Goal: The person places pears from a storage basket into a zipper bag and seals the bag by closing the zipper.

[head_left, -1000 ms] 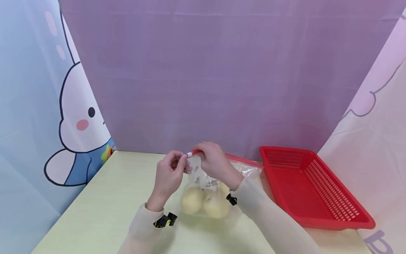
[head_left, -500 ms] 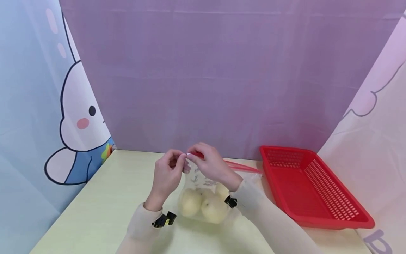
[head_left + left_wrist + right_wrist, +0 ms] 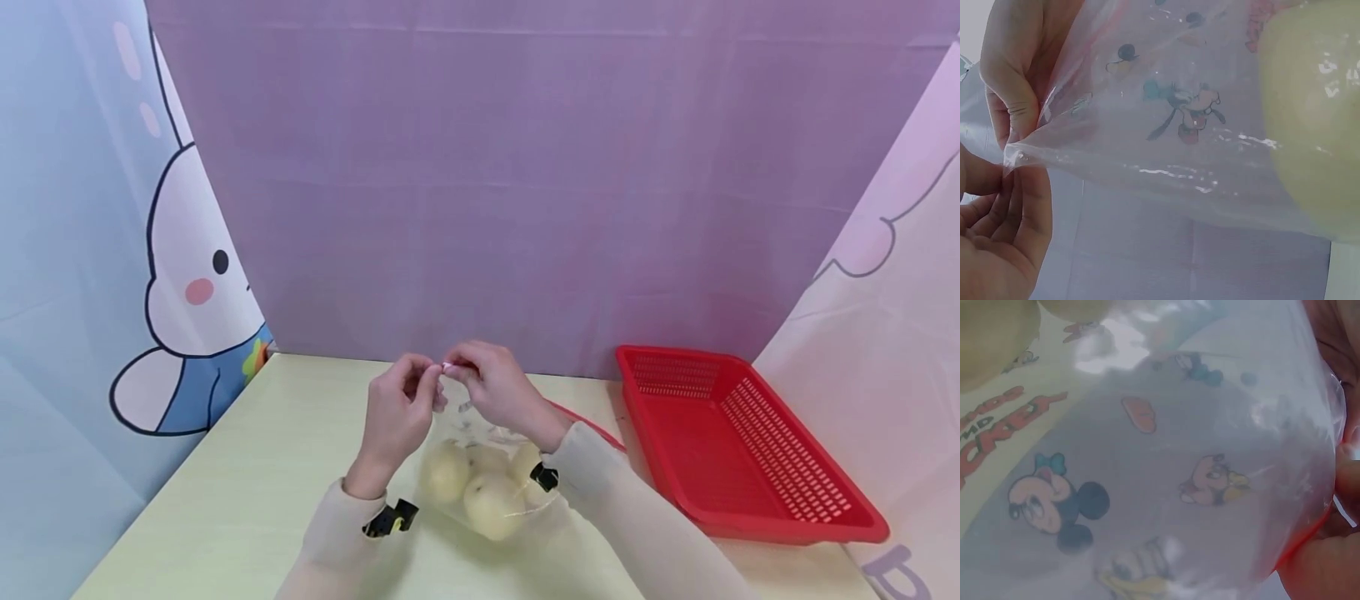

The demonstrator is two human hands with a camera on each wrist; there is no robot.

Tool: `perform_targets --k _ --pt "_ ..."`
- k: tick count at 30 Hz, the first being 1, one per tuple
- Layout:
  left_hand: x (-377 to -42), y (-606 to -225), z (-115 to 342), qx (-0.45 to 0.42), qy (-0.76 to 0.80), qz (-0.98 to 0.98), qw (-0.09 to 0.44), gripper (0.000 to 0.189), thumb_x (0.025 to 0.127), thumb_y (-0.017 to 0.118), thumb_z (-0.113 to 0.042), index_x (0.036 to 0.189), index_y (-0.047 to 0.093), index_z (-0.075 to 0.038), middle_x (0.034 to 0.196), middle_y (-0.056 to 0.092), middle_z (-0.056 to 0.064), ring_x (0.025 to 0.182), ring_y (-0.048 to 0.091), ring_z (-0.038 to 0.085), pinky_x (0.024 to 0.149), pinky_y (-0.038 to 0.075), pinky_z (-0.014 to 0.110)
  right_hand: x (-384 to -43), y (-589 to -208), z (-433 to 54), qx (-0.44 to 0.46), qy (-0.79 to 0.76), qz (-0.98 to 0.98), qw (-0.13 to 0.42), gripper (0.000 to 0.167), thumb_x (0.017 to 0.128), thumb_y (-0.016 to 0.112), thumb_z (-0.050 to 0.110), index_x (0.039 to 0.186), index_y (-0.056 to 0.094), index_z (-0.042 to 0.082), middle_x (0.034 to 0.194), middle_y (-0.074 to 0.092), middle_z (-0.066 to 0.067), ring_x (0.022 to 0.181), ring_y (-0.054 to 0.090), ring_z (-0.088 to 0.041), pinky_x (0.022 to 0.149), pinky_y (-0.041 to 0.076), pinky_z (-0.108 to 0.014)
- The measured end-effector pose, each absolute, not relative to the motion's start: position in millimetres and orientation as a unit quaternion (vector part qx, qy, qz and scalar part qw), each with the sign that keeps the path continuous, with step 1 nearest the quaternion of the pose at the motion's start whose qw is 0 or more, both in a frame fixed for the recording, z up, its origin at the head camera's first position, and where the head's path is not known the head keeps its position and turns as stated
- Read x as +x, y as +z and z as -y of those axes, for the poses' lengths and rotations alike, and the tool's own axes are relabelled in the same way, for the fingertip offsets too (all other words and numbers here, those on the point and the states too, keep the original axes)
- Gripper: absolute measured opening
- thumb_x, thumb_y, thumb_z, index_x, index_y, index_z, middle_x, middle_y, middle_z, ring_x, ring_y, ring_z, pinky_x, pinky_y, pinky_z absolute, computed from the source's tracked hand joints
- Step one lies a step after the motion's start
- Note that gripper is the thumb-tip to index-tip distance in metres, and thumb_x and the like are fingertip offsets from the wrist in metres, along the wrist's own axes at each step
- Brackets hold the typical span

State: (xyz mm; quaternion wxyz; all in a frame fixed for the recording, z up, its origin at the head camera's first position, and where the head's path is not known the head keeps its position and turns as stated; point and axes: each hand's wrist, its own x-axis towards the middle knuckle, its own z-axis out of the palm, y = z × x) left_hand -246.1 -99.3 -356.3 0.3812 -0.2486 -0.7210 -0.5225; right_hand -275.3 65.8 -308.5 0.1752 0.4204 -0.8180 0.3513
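A clear plastic zip bag [image 3: 463, 425] with cartoon prints and a red strip [image 3: 588, 423] along its mouth stands between the hands. Inside it lie several round, pale yellow fruits [image 3: 491, 504], close over the table. My left hand [image 3: 397, 417] pinches the bag's top left corner between thumb and fingers. Right beside it, the right hand [image 3: 501, 393] grips the red-edged mouth, its fingertips nearly meeting the left ones around a small whitish piece [image 3: 447, 366]. In the left wrist view the gathered bag corner [image 3: 1019, 153] runs between both hands' fingertips. The right forearm hides part of the bag.
A red plastic basket [image 3: 738, 450] with slotted sides stands on the table's right side, just past the bag. The pale yellow table [image 3: 240, 492] ends at a purple backdrop [image 3: 525, 192]. Printed cloth walls [image 3: 67, 275] close off both sides.
Both hands stay nearly in place, the right fingers shifting slightly at the corner. The bag's right side has swung down, its red strip now slanting lower, and the fruits have shifted inside.
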Motion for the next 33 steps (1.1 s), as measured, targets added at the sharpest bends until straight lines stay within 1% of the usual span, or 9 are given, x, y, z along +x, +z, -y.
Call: perform_targets --k 5,9,14,20,25,29,33 --pt "-247 -357 95 -0.251 -0.485 0.733 0.405 0.007 0.097 0.065 0.004 0.09 0.063 0.002 0.068 0.061 0.003 0.055 0.06 0.01 0.049 0.052 0.017 -275 -309 -70 0.415 0.349 0.823 0.169 0.009 0.1 0.064 0.006 0.095 0.071 0.006 0.089 0.067 -0.002 0.074 0.057 -0.013 0.065 0.052 -0.024" --pt "-248 -358 93 -0.25 -0.463 0.736 0.426 0.008 0.094 0.066 0.007 0.089 0.063 0.002 0.067 0.06 0.004 0.055 0.059 0.01 0.049 0.05 0.016 -273 -309 -73 0.409 0.349 0.828 0.16 0.01 0.1 0.063 0.005 0.093 0.071 0.007 0.088 0.067 -0.001 0.072 0.056 -0.011 0.063 0.051 -0.024" --pt "-248 -358 92 -0.249 -0.453 0.736 0.438 0.009 0.093 0.065 0.009 0.088 0.063 0.002 0.067 0.061 0.004 0.054 0.059 0.011 0.049 0.05 0.016 -271 -308 -74 0.403 0.343 0.835 0.152 0.012 0.1 0.063 0.005 0.092 0.071 0.007 0.086 0.067 -0.001 0.069 0.054 -0.011 0.063 0.05 -0.024" --pt "-249 -359 90 -0.254 -0.449 0.737 0.437 0.01 0.093 0.066 0.01 0.088 0.062 0.001 0.068 0.061 0.004 0.055 0.059 0.01 0.049 0.051 0.016 -265 -308 -77 0.392 0.332 0.844 0.151 0.016 0.1 0.064 0.006 0.086 0.067 0.011 0.076 0.06 0.001 0.062 0.047 -0.01 0.057 0.043 -0.021" --pt "-249 -359 89 -0.264 -0.444 0.739 0.432 0.01 0.092 0.066 0.01 0.089 0.062 0.001 0.069 0.061 0.005 0.055 0.059 0.01 0.05 0.052 0.016 -262 -310 -79 0.388 0.327 0.846 0.166 0.018 0.1 0.064 0.006 0.082 0.065 0.01 0.071 0.053 0.004 0.06 0.045 -0.009 0.054 0.038 -0.02" --pt "-249 -359 90 -0.269 -0.447 0.743 0.419 0.009 0.093 0.067 0.009 0.091 0.062 0.002 0.07 0.062 0.005 0.056 0.059 0.009 0.05 0.052 0.016 -263 -313 -81 0.393 0.326 0.841 0.178 0.019 0.099 0.065 0.005 0.081 0.064 0.009 0.07 0.05 0.004 0.06 0.044 -0.009 0.054 0.037 -0.02" --pt "-247 -358 92 -0.272 -0.457 0.743 0.405 0.007 0.093 0.069 0.006 0.094 0.065 0.001 0.073 0.063 0.004 0.056 0.058 0.007 0.05 0.051 0.016 -263 -314 -82 0.397 0.333 0.837 0.177 0.018 0.099 0.064 0.005 0.083 0.066 0.01 0.071 0.053 0.004 0.06 0.046 -0.009 0.053 0.04 -0.02"
